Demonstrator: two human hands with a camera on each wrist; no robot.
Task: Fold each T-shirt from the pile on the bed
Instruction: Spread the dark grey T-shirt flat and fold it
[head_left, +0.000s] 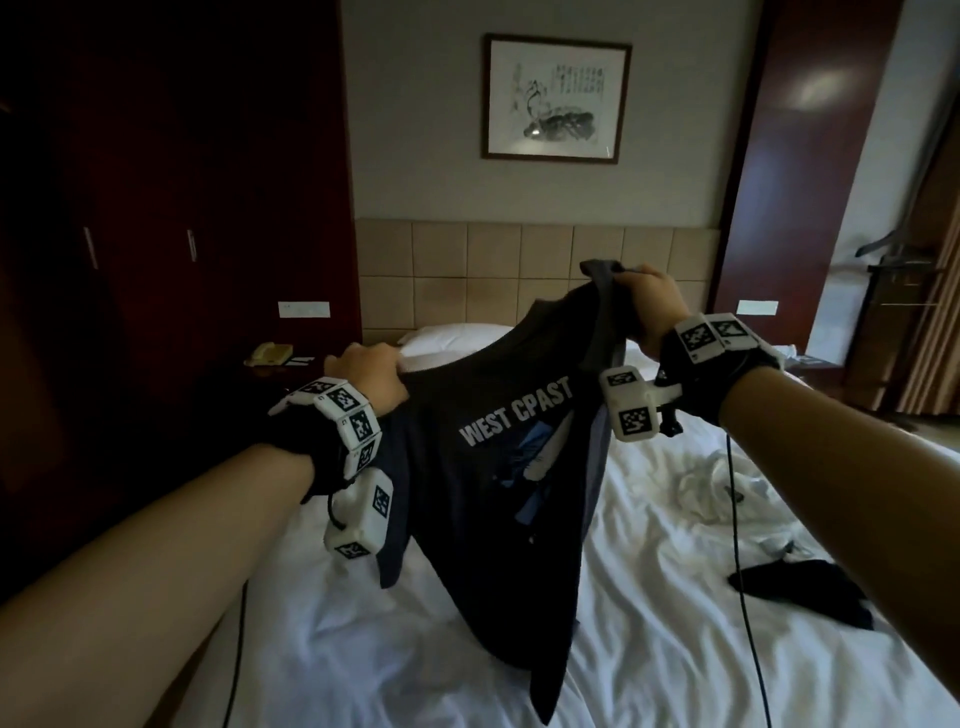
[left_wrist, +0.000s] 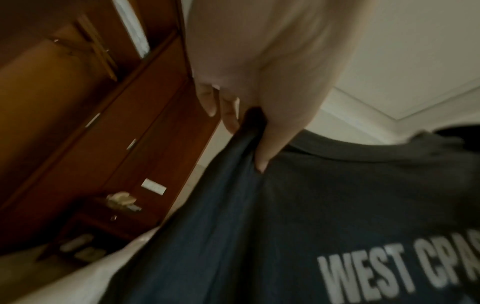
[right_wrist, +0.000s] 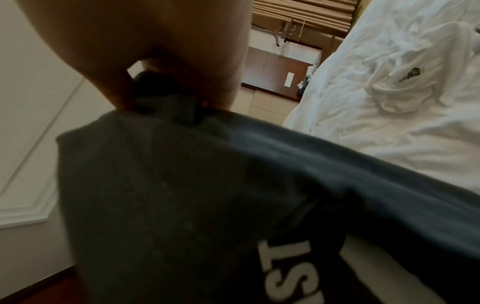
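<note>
**A:** Status on the fold?

**B:** Early. You hold the dark T-shirt (head_left: 498, 467) up over the bed (head_left: 675, 597), print side toward you, "WEST CPAST" readable. Its hem trails onto the sheet at the near side. No fold in it yet.

**A:** Hands?

**B:** Your left hand (head_left: 371, 376) has fingers curled around the left shoulder, thumb pressed on the cloth. Your right hand (head_left: 649, 306) is fisted around the other shoulder, held higher and farther, near the collar. The shirt hangs slanted between them.

**A:** What's left on the bed?

**B:** A crumpled white garment (head_left: 722, 483) lies on the right, middle distance. A dark piece (head_left: 810, 587) lies nearer, also right. You can't tell from here if either is a T-shirt, but both are unfolded. No folded stack shows anywhere in view.

**A:** So done count?

**B:** My read: zero finished that you can see. This shirt needs laying flat, then sleeves in, then halving. The other two follow.

**A:** Risk?

**B:** The uneven hold. Level your hands before you lay it down, or it lands skewed.
</note>
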